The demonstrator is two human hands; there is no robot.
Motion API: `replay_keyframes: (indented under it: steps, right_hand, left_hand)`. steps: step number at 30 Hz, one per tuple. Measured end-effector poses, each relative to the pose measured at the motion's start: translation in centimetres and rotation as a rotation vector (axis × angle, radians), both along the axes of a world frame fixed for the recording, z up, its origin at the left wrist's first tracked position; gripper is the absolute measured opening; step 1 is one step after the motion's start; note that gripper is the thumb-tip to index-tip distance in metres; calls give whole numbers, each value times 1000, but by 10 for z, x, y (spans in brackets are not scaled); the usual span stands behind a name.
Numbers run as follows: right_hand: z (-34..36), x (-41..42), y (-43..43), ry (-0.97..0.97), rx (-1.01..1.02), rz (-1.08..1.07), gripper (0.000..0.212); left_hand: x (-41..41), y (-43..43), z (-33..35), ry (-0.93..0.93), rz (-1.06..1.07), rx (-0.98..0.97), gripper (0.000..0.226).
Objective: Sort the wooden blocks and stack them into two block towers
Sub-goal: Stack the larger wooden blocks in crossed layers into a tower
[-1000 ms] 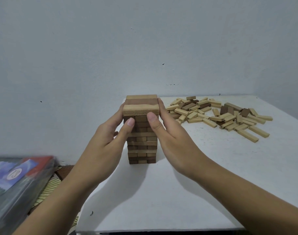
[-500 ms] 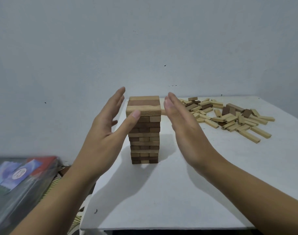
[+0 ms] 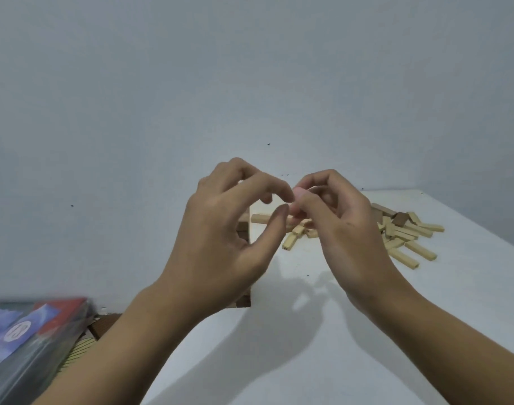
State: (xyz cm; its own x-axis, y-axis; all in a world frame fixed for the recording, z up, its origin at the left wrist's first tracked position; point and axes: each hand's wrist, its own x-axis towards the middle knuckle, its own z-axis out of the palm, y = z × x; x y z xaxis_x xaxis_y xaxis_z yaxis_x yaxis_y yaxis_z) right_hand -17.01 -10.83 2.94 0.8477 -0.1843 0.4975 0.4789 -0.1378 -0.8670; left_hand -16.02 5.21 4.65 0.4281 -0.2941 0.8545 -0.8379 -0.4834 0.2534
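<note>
My left hand (image 3: 220, 238) and my right hand (image 3: 346, 229) are raised in front of me above the white table (image 3: 366, 331), fingertips meeting. Neither holds a block. The left hand's fingers are loosely curved with the thumb out; the right hand's fingers are curled in. The block tower (image 3: 243, 229), made of light and dark wood, stands behind my left hand, and only thin strips of its right side show. A loose pile of light and dark wooden blocks (image 3: 407, 238) lies at the back right of the table, partly hidden by my right hand.
A clear plastic box with a red and blue label (image 3: 31, 340) sits off the table's left edge, low left. A plain grey wall stands close behind the table. The table's front shows bare white surface with the hands' shadows.
Both hands have left the tower's sides, lifted and come together in front of it, fingers curling. The view has shifted left, so the tower is now behind my left hand.
</note>
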Motion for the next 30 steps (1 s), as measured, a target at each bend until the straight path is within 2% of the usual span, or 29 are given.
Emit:
replay_keyframes:
  steps: [4, 8, 11, 13, 15, 18, 20, 25, 30]
  right_hand:
    - [-4, -1, -36, 11, -9, -43, 12]
    - [-27, 6, -86, 104, -98, -145, 16]
    - [-45, 12, -118, 198, -238, -224, 14]
    - [-57, 15, -142, 254, -411, -279, 10]
    - [-68, 20, -163, 330, -652, -330, 5]
    - [-84, 27, -182, 408, -974, -374, 30]
    - [-91, 32, -185, 387, -1101, -382, 35]
    - [-97, 61, -189, 308, -1257, -339, 40]
    - [-102, 95, -199, 277, -1245, -207, 52]
  left_hand:
    - [-10, -36, -4, 74, -79, 10, 7]
    - [0, -76, -30, 361, -147, 60, 15]
    - [24, -97, -62, 505, -57, 168, 18]
    - [42, -113, -83, 550, 7, 277, 22]
    - [57, -129, -101, 556, 85, 420, 33]
    - [73, -152, -116, 574, 198, 580, 44]
    - [83, -164, -121, 562, 230, 614, 46]
    - [104, -181, -128, 493, 276, 635, 42]
    - [125, -187, -128, 436, 231, 507, 47]
